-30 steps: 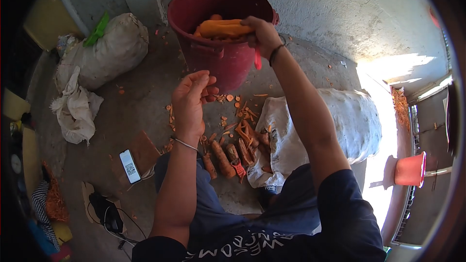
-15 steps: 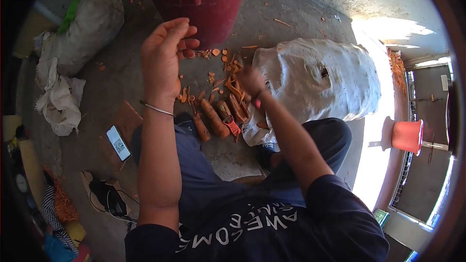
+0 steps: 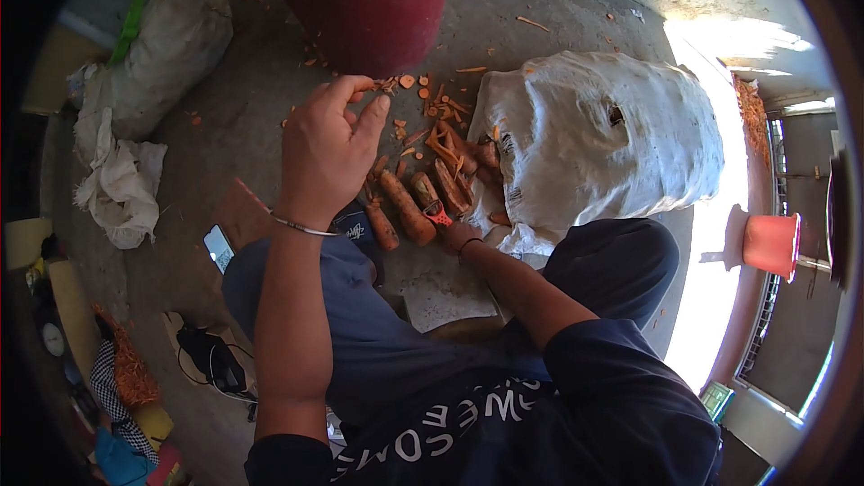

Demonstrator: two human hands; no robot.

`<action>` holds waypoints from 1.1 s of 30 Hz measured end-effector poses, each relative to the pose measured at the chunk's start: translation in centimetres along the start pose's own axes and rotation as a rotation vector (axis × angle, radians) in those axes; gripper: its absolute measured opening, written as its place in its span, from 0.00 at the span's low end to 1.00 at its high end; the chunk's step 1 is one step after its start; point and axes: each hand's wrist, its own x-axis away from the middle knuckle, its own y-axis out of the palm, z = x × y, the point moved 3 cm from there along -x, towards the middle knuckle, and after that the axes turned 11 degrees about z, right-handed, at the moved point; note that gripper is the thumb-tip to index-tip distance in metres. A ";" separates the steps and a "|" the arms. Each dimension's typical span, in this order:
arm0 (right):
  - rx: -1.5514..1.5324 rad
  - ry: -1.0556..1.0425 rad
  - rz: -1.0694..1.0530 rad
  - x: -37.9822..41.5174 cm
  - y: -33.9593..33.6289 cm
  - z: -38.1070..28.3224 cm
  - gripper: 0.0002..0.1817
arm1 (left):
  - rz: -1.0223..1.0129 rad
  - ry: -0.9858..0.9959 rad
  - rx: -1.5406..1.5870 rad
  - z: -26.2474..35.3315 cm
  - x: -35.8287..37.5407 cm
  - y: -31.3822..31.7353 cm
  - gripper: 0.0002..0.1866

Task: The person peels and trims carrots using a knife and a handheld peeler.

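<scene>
Several large carrots lie side by side on the floor in front of my legs. My right hand is closed on the red peeler at the lower end of these carrots. Raised above the floor to the left, my left hand holds nothing visible, its thumb apart from the bent fingers. Beyond the carrots are orange peels and cut round slices. A white sack lies to the right, with carrots at its open end.
A dark red bucket stands beyond my hands. More sacks lie at the left. A phone rests by my left knee, and a small red bucket is at the far right.
My right hand has moved down from the peels to the red peeler. My left hand has lowered and turned, its back now facing up. The view has shifted slightly.
</scene>
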 end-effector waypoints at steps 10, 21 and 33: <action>-0.078 -0.597 0.339 -1.3 1.8 -10.6 0.29 | 0.062 -0.042 0.153 -0.3 -1.4 -0.7 0.14; -0.334 0.077 0.003 -2.8 7.8 -14.6 0.28 | -0.003 -0.060 0.072 -0.4 -0.5 -0.4 0.16; -1.470 -0.156 -0.183 -4.0 -9.6 -15.9 0.20 | -0.242 -0.103 -0.322 -3.1 0.0 0.2 0.25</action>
